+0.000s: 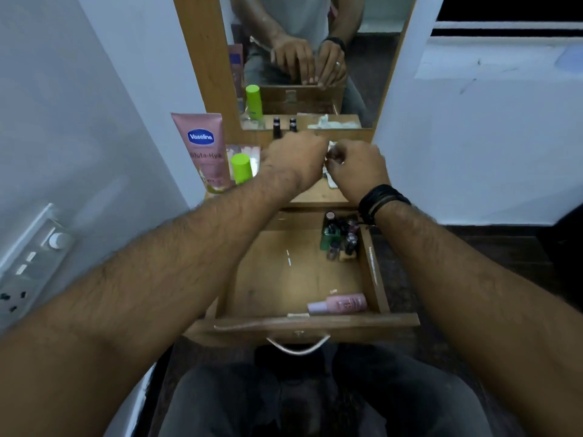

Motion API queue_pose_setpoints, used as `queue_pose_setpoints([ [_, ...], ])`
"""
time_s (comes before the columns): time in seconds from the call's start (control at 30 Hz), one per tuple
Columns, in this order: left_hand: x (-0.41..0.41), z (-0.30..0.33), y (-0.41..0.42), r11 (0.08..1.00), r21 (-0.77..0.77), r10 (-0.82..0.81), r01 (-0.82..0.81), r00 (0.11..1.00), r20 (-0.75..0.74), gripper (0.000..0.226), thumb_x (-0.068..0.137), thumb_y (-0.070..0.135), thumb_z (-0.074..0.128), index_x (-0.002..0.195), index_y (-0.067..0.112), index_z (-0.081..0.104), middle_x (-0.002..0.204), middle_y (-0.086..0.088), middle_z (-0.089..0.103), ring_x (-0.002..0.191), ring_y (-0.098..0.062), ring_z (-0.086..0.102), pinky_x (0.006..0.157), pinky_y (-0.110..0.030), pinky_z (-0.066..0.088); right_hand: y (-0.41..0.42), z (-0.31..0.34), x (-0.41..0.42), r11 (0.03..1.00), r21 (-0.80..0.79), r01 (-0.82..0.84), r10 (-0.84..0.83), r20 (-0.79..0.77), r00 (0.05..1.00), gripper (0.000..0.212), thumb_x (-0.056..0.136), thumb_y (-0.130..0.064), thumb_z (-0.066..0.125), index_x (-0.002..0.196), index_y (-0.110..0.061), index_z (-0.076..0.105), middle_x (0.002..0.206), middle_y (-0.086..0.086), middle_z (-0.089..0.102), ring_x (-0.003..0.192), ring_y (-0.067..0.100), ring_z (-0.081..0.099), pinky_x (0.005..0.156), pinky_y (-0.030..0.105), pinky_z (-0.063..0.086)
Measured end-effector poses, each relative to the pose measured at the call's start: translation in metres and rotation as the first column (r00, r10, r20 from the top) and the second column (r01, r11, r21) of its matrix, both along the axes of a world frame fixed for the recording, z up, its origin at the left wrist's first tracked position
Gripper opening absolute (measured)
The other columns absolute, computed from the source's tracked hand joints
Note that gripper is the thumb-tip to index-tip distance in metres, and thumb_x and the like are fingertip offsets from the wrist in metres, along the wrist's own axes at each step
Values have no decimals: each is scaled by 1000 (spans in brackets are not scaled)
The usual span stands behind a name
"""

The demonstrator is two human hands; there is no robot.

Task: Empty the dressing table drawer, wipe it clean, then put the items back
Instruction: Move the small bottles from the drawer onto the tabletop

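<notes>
The wooden drawer (299,324) is pulled out below me. A pink bottle (340,303) lies on its side at the front right of it. A cluster of small cosmetic bottles (340,238) stands in the back right corner. Both hands are up over the dressing table top. My left hand (293,162) shows only its back, fingers curled and hidden. My right hand (359,168), with a black wristband, pinches a white cloth (330,182) that shows above and below its fingers. The two hands almost touch.
A pink Vaseline tube (205,149) and a green-capped bottle (241,168) stand at the table top's left. Two small dark bottles (276,127) stand against the mirror (362,74). A switch panel (31,257) is on the left wall. My knees are under the drawer front.
</notes>
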State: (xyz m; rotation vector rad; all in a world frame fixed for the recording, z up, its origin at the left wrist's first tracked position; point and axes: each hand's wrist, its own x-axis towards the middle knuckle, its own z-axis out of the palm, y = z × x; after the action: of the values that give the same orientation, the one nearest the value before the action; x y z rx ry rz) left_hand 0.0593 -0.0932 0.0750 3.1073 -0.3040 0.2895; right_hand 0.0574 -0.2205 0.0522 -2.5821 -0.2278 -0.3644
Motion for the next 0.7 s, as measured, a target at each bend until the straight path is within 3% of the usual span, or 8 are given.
queue_pose_setpoints([
  [0.13, -35, -34, -14, 995, -97, -23, 10, 991, -132, 19, 94, 27, 60, 112, 23, 67, 111, -2, 62, 104, -28, 61, 81, -51, 57, -25, -21, -37, 998, -16, 60, -62, -139, 988, 15, 89, -23, 61, 95, -22, 74, 99, 5, 73, 98, 28, 65, 86, 37, 54],
  [0.33, -65, -74, -32, 994, -110, -30, -3, 953, -300, 16, 95, 24, 59, 110, 23, 65, 114, -5, 63, 104, -30, 62, 80, -43, 53, -56, -59, -64, 985, -156, 78, -126, -327, 937, 17, 92, -29, 61, 106, -27, 71, 112, 2, 70, 105, 28, 64, 91, 39, 54],
  [0.43, -71, -84, -42, 997, -83, -24, -7, 929, -370, 20, 89, 21, 66, 109, 22, 64, 116, -5, 64, 105, -31, 63, 82, -45, 55, -62, -72, -68, 981, -188, 48, -114, -362, 925, 21, 93, -32, 62, 112, -28, 71, 112, 2, 69, 103, 26, 64, 90, 42, 55],
  [0.7, -72, -107, -50, 1000, 0, 27, -30, 900, -436, 29, 97, 22, 57, 125, 27, 63, 122, -2, 60, 112, -32, 61, 83, -53, 55, -61, -93, -65, 978, -208, 18, -94, -361, 928, 24, 92, -32, 65, 115, -29, 71, 109, 1, 68, 100, 24, 65, 86, 41, 57],
])
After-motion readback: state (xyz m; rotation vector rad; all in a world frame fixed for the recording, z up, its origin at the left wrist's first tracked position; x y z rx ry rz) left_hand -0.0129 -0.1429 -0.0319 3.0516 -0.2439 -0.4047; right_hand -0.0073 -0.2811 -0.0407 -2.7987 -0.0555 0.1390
